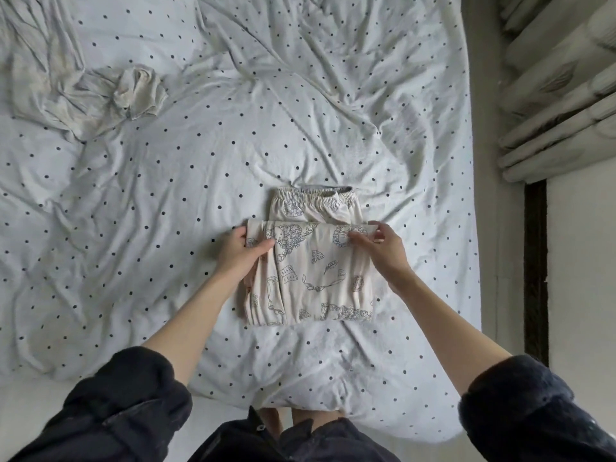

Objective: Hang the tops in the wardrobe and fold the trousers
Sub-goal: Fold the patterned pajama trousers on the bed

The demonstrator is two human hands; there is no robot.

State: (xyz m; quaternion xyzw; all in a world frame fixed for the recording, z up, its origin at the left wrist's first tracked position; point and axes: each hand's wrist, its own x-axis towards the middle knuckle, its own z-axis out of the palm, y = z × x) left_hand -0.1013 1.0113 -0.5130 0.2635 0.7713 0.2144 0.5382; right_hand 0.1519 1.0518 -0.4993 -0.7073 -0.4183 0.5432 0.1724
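Cream trousers (313, 278) with a blue line-drawn print lie folded on the bed in front of me. Their elastic waistband points away from me, and the lower part is doubled up over it. My left hand (241, 253) pinches the upper left corner of the folded layer. My right hand (380, 248) pinches the upper right corner of the same layer. Another pale garment (100, 95) lies crumpled at the far left of the bed.
The bed is covered by a rumpled white duvet (200, 168) with dark dots. Its right edge runs beside a grey floor strip (490, 195). Pleated curtains (560, 88) hang at the upper right, above a dark frame (535, 268).
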